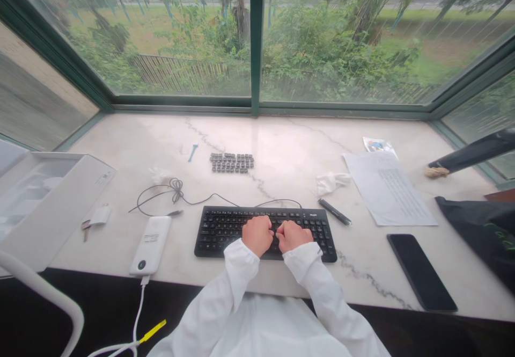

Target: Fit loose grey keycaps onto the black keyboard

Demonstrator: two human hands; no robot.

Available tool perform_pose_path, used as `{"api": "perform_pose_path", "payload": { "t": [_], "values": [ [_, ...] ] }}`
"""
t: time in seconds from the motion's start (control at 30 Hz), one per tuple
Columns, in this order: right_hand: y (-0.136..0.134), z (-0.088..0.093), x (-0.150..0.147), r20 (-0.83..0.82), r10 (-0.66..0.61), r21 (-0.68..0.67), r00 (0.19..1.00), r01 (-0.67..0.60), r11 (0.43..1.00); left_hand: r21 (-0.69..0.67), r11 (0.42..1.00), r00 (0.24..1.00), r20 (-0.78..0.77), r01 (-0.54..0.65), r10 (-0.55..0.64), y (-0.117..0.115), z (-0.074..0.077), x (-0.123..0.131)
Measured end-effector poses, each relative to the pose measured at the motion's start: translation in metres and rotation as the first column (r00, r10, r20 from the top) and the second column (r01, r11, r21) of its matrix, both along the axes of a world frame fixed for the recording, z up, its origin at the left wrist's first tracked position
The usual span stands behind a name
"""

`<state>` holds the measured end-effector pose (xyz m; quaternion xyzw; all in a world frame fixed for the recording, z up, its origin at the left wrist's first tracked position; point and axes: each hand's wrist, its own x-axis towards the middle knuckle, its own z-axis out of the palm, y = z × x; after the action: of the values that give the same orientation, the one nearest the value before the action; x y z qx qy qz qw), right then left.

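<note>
A black keyboard (pixel 225 231) lies on the marble sill in front of me, its cable running off to the left. Both my hands rest on its middle keys, side by side and nearly touching. My left hand (pixel 257 235) has its fingers curled down onto the keys. My right hand (pixel 293 235) is curled the same way. Whether either hand holds anything beneath the fingers is hidden. White sleeves cover both arms. A block of loose dark keycaps (pixel 232 162) sits in neat rows farther back on the sill.
A white power bank (pixel 151 245) with a cable lies left of the keyboard, beside an open white box (pixel 48 201). A black pen (pixel 335 212), crumpled tissue (pixel 330 182), printed sheet (pixel 388 190) and black phone (pixel 421 272) lie right. Another person's dark sleeve (pixel 475 153) reaches in far right.
</note>
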<state>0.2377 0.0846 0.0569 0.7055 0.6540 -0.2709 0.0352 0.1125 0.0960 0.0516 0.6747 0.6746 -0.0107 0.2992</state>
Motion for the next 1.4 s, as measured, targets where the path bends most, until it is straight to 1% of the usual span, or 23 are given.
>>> {"api": "perform_pose_path", "payload": {
  "t": [0.13, 0.3, 0.4, 0.47, 0.6, 0.67, 0.77, 0.83, 1.03, 1.13, 1.2, 1.3, 1.4],
  "values": [
    [-0.004, -0.002, 0.005, -0.061, 0.002, 0.073, 0.998, 0.003, 0.997, 0.035, 0.998, 0.997, 0.061, -0.043, 0.041, -0.007, 0.002, -0.005],
    [-0.019, -0.012, 0.019, -0.149, -0.023, 0.233, 0.989, 0.057, 0.971, 0.130, 0.980, 0.980, 0.154, -0.148, 0.128, -0.020, 0.008, -0.024],
    [-0.027, -0.018, 0.030, -0.166, -0.034, 0.313, 0.986, 0.085, 0.946, 0.183, 0.961, 0.972, 0.155, -0.206, 0.178, -0.024, 0.010, -0.038],
    [-0.029, -0.021, 0.036, -0.161, -0.043, 0.348, 0.986, 0.097, 0.932, 0.187, 0.955, 0.967, 0.148, -0.231, 0.206, -0.026, 0.010, -0.043],
    [-0.022, -0.021, 0.041, -0.154, -0.036, 0.416, 0.987, 0.098, 0.904, 0.164, 0.956, 0.966, 0.131, -0.243, 0.223, -0.029, 0.008, -0.042],
    [-0.018, -0.020, 0.038, -0.168, 0.011, 0.450, 0.986, 0.067, 0.890, 0.169, 0.957, 0.968, 0.135, -0.235, 0.214, -0.031, 0.008, -0.040],
    [-0.014, -0.023, 0.030, -0.179, 0.143, 0.474, 0.973, -0.043, 0.879, 0.181, 0.956, 0.967, 0.151, -0.232, 0.206, -0.032, 0.009, -0.038],
    [-0.014, -0.025, 0.025, -0.162, 0.204, 0.475, 0.965, -0.105, 0.874, 0.181, 0.954, 0.965, 0.153, -0.239, 0.212, -0.032, 0.010, -0.038],
    [-0.010, -0.029, 0.022, -0.111, 0.238, 0.486, 0.965, -0.156, 0.860, 0.181, 0.949, 0.957, 0.181, -0.258, 0.225, -0.032, 0.011, -0.043],
    [0.003, -0.024, 0.023, -0.102, 0.256, 0.491, 0.961, -0.175, 0.853, 0.196, 0.944, 0.953, 0.201, -0.265, 0.226, -0.031, 0.012, -0.044],
    [0.019, -0.016, 0.024, -0.091, 0.251, 0.520, 0.964, -0.169, 0.837, 0.205, 0.941, 0.953, 0.201, -0.268, 0.228, -0.031, 0.013, -0.044],
    [0.058, 0.000, 0.024, -0.082, 0.254, 0.556, 0.964, -0.167, 0.814, 0.211, 0.941, 0.955, 0.191, -0.266, 0.227, -0.030, 0.016, -0.044],
    [0.105, 0.018, 0.019, -0.063, 0.280, 0.562, 0.958, -0.197, 0.803, 0.224, 0.939, 0.956, 0.195, -0.260, 0.218, -0.030, 0.018, -0.044]
  ]
}}
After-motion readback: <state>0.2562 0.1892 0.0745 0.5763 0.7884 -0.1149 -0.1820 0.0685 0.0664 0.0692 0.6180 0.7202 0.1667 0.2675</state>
